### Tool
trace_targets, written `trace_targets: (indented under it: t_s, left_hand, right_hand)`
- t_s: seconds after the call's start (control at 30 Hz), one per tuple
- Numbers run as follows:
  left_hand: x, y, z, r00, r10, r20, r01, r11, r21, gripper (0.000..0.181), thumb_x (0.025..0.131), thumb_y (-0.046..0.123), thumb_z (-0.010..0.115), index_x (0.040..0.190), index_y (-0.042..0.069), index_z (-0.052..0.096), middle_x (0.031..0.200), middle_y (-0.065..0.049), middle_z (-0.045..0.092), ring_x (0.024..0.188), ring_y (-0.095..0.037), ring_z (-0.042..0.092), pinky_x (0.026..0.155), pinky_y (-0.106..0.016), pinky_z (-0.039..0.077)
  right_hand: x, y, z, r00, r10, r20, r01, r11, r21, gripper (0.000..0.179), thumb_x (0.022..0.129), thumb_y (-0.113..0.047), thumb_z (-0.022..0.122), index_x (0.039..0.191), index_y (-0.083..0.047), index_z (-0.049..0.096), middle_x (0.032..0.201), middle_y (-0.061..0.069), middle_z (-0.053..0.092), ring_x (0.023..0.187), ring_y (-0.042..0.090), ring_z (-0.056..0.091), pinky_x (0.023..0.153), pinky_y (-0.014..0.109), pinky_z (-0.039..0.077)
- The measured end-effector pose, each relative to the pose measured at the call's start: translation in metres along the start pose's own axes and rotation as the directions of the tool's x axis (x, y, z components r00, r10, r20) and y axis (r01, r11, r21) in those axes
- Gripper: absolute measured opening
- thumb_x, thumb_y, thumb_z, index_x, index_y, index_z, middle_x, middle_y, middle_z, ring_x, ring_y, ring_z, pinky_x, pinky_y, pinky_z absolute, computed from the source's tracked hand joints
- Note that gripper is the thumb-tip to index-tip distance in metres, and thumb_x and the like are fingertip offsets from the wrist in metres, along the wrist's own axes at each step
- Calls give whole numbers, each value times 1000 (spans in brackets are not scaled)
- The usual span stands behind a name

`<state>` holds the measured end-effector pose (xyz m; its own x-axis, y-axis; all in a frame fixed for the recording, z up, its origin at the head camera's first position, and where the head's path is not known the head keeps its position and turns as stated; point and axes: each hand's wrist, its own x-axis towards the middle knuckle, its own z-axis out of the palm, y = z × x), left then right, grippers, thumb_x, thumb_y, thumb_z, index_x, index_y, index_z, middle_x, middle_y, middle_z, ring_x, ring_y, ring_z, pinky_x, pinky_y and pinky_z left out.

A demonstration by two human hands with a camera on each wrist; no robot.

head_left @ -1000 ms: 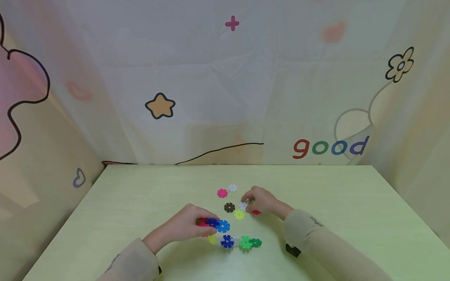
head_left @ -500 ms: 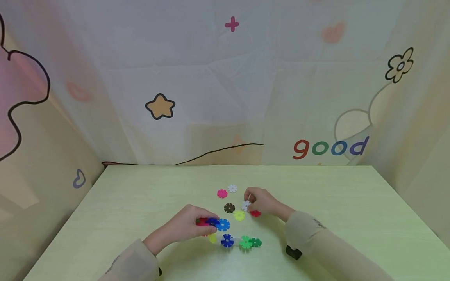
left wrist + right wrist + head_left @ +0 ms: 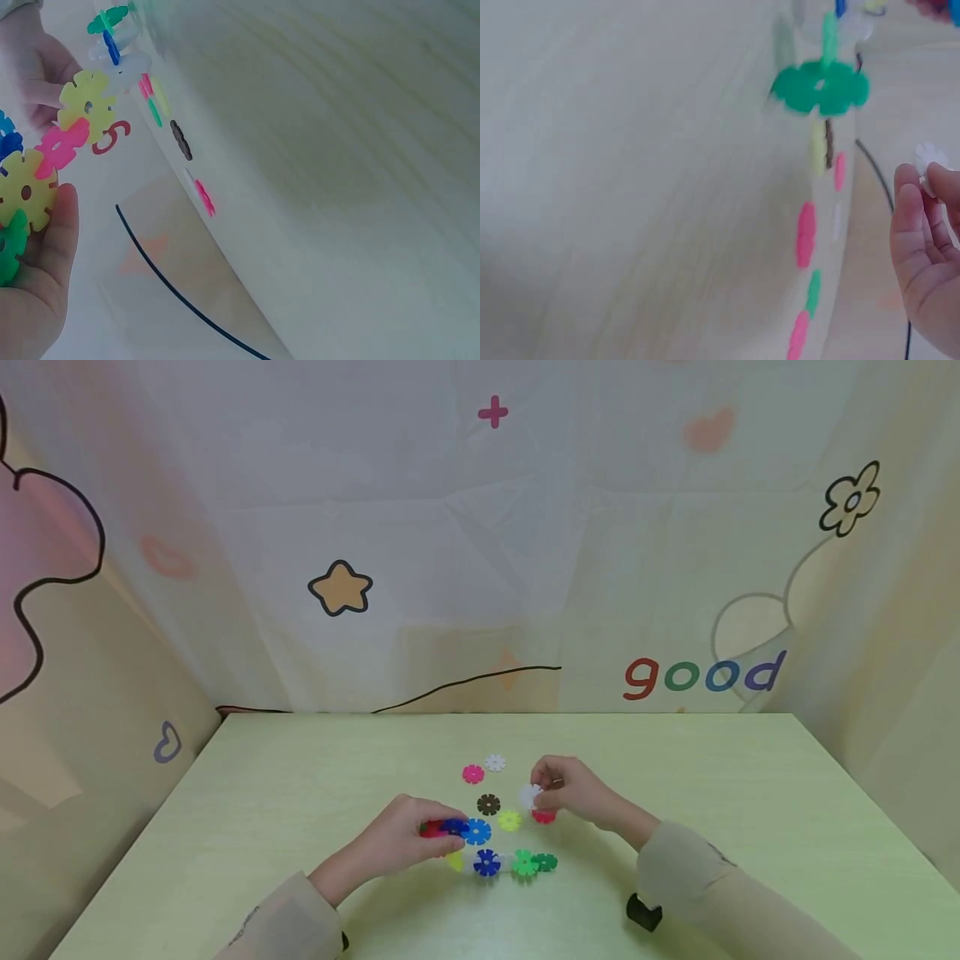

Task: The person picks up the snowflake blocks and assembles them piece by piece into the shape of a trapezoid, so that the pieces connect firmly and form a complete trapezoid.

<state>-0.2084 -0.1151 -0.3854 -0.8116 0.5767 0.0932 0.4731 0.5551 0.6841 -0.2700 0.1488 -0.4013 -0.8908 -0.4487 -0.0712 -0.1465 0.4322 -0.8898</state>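
Observation:
My left hand (image 3: 397, 837) grips one end of a chain of interlocking plastic snowflake discs. A light blue disc (image 3: 476, 832) shows at its fingertips, and a dark blue disc (image 3: 487, 862) and a light green disc (image 3: 524, 862) are farther along the chain. The left wrist view shows yellow discs (image 3: 86, 105) and a pink disc (image 3: 62, 146) joined in it, while the palm hides some pieces. Off to the right, my right hand (image 3: 576, 789) pinches a loose white snowflake disc (image 3: 529, 796) between thumb and fingers, apart from the chain.
Loose discs lie on the pale table (image 3: 300, 777): a pink one (image 3: 472, 774), a white one (image 3: 495, 763), a brown one (image 3: 488, 804) and a yellow one (image 3: 510, 820). A red disc (image 3: 544, 817) lies below the right hand. A printed cloth (image 3: 450, 568) hangs behind.
My right hand has picked up the white disc and drawn it slightly right. The chain's free part has risen a little, while my left hand keeps its grip almost in place.

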Motion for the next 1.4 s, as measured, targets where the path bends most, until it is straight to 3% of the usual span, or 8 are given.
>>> trace_targets:
  t_s: [0.23,0.6,0.8,1.0,1.23,1.4]
  left_hand:
    - [2,2,2,1000,10,-28,-10,1000,0,31,80,29,64,105,10,65,93,0,68,72,-4,57,59,-16,48]
    - [4,3,5,998,38,-41,-38,999,-2,30,80,27,64,104,9,65,92,-2,68,70,-3,57,60,-16,48]
    - [4,4,6,999,35,-33,-36,999,-16,30,80,27,64,104,9,65,93,-3,68,70,-3,56,60,-16,48]
    - [5,6,6,999,35,-20,-36,999,-35,27,80,26,64,102,9,66,90,-1,67,67,-2,55,59,-16,48]
    - [5,8,7,1000,24,-5,-25,999,-36,27,80,26,65,102,10,67,92,0,68,74,-4,58,63,-15,48]
    - [4,9,8,1000,26,3,-26,999,-28,26,80,26,65,100,11,67,92,0,68,76,-4,58,64,-14,47]
  right_hand:
    - [-25,-22,9,993,-95,75,86,989,122,16,81,-3,60,93,3,51,82,8,56,73,18,59,64,28,52]
    - [-42,-37,25,980,-188,63,181,978,104,14,80,1,60,89,6,52,77,12,56,68,18,58,61,23,50]
    - [-44,-37,31,982,-186,31,184,981,59,12,78,2,62,87,4,54,74,14,57,65,24,57,57,20,49]
    - [-45,-38,36,984,-178,16,177,983,40,11,78,3,62,86,3,55,74,13,57,64,14,58,58,19,49]
    - [-49,-41,40,983,-183,-11,183,983,18,10,77,2,63,84,0,56,73,12,57,66,18,60,59,19,50]
    - [-53,-43,41,984,-176,-33,176,984,3,11,76,0,65,83,0,57,73,10,57,63,11,56,58,18,49]
